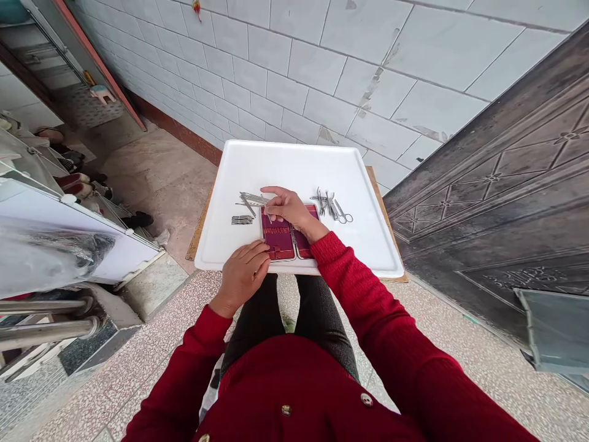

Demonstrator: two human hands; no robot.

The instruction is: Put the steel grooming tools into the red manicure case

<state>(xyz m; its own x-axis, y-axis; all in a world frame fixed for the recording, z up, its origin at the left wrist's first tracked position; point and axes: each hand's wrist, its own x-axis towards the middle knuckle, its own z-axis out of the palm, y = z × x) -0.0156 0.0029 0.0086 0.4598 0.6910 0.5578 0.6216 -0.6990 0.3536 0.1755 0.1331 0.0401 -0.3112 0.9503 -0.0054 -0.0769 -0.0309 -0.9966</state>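
Lying at nine to ten o'clock from the middle of the open maroon case (286, 241), nail clippers (242, 220) sit apart on the white table (285, 159); at ten, just beyond, slim metal tools (251, 201) cross in a heap. At eight o'clock the left hand (243, 270) rests its fingers, together and slightly bent, on the case's near left corner; whether they grip its edge I cannot tell. The case spreads flat near the table's six o'clock rim, elastic loops (277, 231) crossing its left half. Above its twelve o'clock part, the right hand (289, 209) has one finger stretched out and others drawn to the thumb, apparently pinching a slim metal piece (269, 217) too small to name. At two o'clock lie nippers (319, 197) and scissors (345, 217). A loose pinch could drop the piece; uneven pressure from the left hand could skew the case; a wide right-wrist swing could scatter the two o'clock group.
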